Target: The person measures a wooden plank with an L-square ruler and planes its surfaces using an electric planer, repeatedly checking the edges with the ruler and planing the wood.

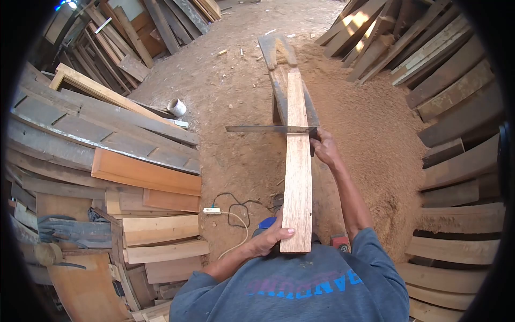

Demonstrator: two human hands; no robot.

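Note:
A long pale wooden board [298,188] runs away from my body, its far part over a narrow wooden bench [280,83]. My left hand [267,241] grips the board's near end, thumb on the top face and fingers hidden beneath. Across the board's upper half lies the thin metal blade of a try square [255,129], sticking out well past the left edge. At the right edge my right hand [325,147] is closed on the square's dark stock.
Stacked planks [161,231] line the left side, and more boards [456,155] lean along the right. Sawdust [370,150] covers the ground. A white power strip [212,211] with cables lies left of me, and a white cup-like container [176,107] farther off.

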